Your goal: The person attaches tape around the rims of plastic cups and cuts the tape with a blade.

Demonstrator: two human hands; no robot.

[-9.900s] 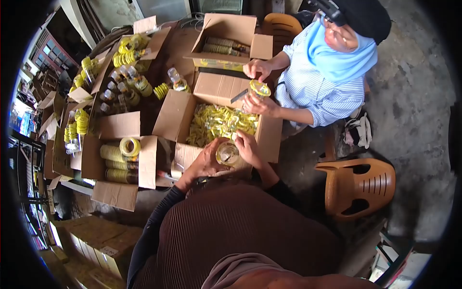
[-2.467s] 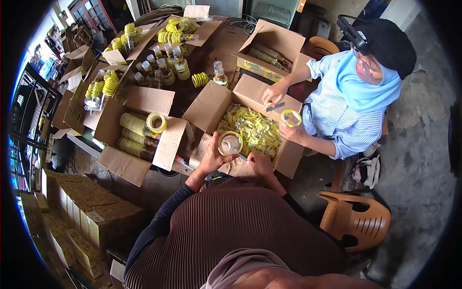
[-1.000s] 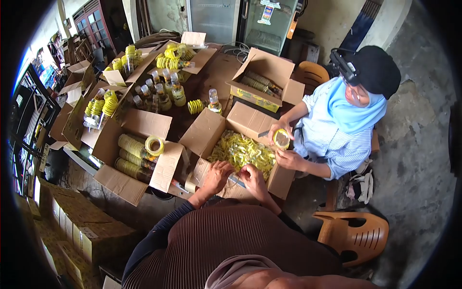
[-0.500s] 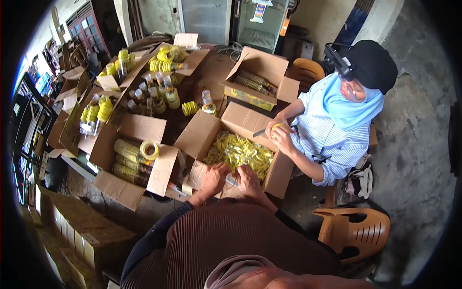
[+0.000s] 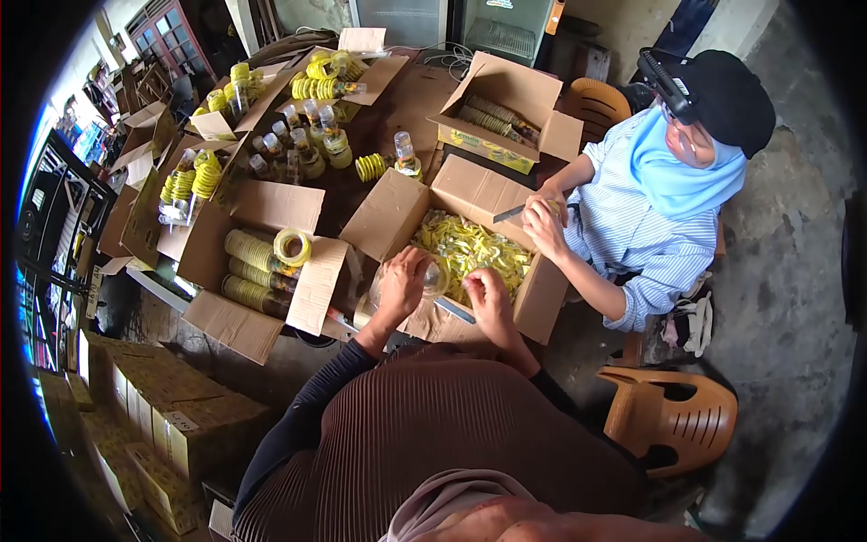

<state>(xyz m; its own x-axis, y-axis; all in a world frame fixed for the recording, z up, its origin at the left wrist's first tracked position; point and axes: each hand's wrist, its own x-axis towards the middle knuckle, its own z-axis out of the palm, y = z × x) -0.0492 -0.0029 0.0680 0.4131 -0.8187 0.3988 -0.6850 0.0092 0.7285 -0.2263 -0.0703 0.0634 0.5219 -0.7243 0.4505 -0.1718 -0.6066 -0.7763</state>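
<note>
My left hand (image 5: 404,282) has its fingers curled over a clear, round, see-through item (image 5: 436,278) at the near edge of an open cardboard box (image 5: 386,217). What exactly this item is, I cannot make out. To its right, my right hand (image 5: 489,296) is raised at the box's near side with its fingertips pinched together; anything between them is too small to see. A flat grey-blue strip (image 5: 454,311), perhaps a blade, lies between my hands on the near flap. Yellow and whitish scraps (image 5: 479,255) fill the bottom of the box.
Across the right corner, a co-worker (image 5: 673,181) holds a knife (image 5: 509,214) and a small item. Boxes with stacked yellow rings stand left (image 5: 248,257) and behind (image 5: 488,117). Clear-capped bottles (image 5: 312,135) and a ring stack (image 5: 370,167) share the table. An orange chair (image 5: 673,420) is at right.
My hands have moved apart; the right one has lifted slightly up and right, away from the left. The clear round item and grey-blue strip show more fully. The whole view has shifted a little.
</note>
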